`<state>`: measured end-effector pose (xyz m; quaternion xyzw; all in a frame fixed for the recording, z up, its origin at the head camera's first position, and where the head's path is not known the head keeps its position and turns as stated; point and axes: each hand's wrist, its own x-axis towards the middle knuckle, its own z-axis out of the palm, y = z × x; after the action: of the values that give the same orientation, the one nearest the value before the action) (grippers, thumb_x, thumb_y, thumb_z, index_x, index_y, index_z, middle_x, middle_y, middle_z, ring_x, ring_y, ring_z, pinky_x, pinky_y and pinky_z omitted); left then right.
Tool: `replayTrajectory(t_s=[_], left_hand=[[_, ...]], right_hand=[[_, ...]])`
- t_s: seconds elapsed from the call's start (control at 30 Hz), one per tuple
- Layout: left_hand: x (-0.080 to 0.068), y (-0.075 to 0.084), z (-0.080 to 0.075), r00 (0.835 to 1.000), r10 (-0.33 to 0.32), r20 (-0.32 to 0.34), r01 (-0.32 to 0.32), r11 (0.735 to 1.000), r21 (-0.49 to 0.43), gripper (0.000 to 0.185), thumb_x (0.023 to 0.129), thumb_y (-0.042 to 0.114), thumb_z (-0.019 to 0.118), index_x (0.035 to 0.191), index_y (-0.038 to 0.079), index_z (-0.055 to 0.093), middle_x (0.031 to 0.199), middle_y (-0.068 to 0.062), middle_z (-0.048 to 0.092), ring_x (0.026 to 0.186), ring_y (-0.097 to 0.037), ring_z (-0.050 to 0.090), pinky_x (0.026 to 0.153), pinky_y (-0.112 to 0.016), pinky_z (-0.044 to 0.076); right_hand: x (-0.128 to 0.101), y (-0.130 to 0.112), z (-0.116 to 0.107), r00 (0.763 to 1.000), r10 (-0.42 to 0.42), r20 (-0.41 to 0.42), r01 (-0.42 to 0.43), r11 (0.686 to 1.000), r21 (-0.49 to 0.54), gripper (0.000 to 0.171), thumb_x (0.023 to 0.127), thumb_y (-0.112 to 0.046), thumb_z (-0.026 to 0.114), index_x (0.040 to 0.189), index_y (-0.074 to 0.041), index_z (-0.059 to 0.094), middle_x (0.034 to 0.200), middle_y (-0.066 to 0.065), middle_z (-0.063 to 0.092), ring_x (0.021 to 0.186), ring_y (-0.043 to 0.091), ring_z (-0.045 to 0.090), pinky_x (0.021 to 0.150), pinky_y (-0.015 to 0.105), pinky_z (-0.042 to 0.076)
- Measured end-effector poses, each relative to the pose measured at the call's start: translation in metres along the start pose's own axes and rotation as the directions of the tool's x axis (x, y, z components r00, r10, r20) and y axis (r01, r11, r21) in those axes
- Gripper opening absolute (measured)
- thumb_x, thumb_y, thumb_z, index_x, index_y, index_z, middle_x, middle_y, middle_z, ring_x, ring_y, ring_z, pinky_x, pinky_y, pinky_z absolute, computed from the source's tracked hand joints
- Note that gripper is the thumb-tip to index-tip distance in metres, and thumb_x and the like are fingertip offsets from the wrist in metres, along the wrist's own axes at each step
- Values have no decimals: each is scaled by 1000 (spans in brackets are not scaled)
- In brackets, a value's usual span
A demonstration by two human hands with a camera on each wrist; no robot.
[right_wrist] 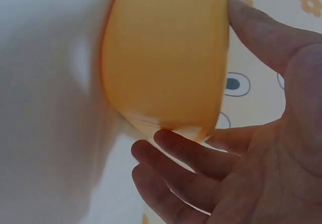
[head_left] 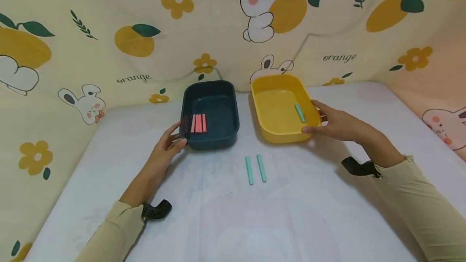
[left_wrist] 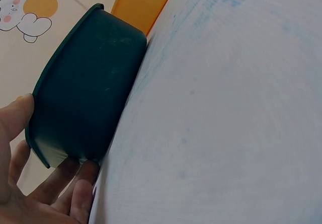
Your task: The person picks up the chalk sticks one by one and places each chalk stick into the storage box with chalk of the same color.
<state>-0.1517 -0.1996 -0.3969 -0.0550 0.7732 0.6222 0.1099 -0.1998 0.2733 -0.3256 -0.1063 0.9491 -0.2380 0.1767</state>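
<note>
Head view shows the scene from above: at the left, the person's left hand (head_left: pixel 165 144) rests against the near left corner of the dark green tray (head_left: pixel 211 138), thumb on the rim and fingers against the outer wall. The left wrist view confirms this, with the thumb (left_wrist: pixel 15 116) on the rim's edge and the fingers (left_wrist: pixel 75 183) lying under the tray's corner, only loosely bent, cradling rather than clamping it. Three pink sticks (head_left: pixel 198 123) lie side by side on the tray's floor, near its left wall.

Further right, two teal sticks (head_left: pixel 255 169) lie almost parallel on the white table (head_left: pixel 225 221), in front of the gap between the two trays. The yellow tray (head_left: pixel 280 134) stands just beside the green one, holding a single teal stick (head_left: pixel 299 113) near its right wall. The right hand (head_left: pixel 335 122) touches that tray's right side with thumb on the rim and fairly straight, relaxed fingers (right_wrist: pixel 191 153) under its edge.
</note>
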Motion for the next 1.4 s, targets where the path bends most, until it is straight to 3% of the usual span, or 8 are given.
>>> replayTrajectory(t_s=[0.5,0.7,0.8,0.93,1.07,1.23,1.33,1.4], left_hand=[[-1,0,2,999,-34,-4,33,999,-29,74,97,34,65,155,44,21,161,-7,31,147,-28,33,122,-55,22],[2,2,3,998,36,42,-32,996,-84,97,88,16,77,157,40,14,158,-7,37,138,-24,44,113,-37,39],[2,0,-6,994,50,92,-46,998,-48,99,86,12,78,158,38,14,157,-7,37,138,-25,45,108,-31,41],[-2,1,-29,985,51,165,-60,997,51,89,90,13,74,159,28,19,157,-11,38,138,-28,47,111,-41,41],[-10,12,-47,991,60,116,-76,987,139,74,94,26,70,156,20,30,151,-11,46,124,-14,59,105,-37,48],[-22,33,-55,988,154,-12,-154,988,28,45,95,29,69,135,15,54,121,2,62,98,0,67,85,-18,53],[-28,44,-52,979,202,-22,-203,979,-33,32,96,25,66,126,17,59,110,6,65,95,-3,68,81,-17,53],[-33,51,-45,980,201,-2,-201,980,-6,32,97,26,65,127,17,58,114,2,65,97,-5,68,83,-17,53]], right_hand=[[5,6,5,999,41,31,-41,999,6,113,88,-68,59,159,-15,-10,153,31,33,132,48,38,106,71,32],[5,8,3,998,55,13,-55,998,2,114,87,-67,61,160,-13,-8,154,30,33,132,47,38,106,71,32],[7,8,4,999,47,4,-47,999,17,115,86,-66,63,160,-12,-7,155,30,31,132,46,38,107,71,31],[10,5,8,999,40,-2,-40,999,28,114,86,-65,64,160,-13,-5,155,29,32,130,44,39,107,69,32],[10,3,9,999,46,0,-46,999,10,115,85,-67,64,160,-13,-4,155,30,31,130,45,40,106,69,34],[8,4,7,999,44,0,-44,999,-20,115,85,-67,64,160,-12,-2,153,32,34,127,45,43,103,68,37],[8,4,6,1000,31,-3,-31,999,-23,113,85,-66,64,160,-12,-2,149,31,40,124,44,46,100,65,41],[8,4,5,1000,25,-1,-25,999,-23,113,86,-65,64,160,-11,-2,147,31,43,122,43,47,98,63,43]])
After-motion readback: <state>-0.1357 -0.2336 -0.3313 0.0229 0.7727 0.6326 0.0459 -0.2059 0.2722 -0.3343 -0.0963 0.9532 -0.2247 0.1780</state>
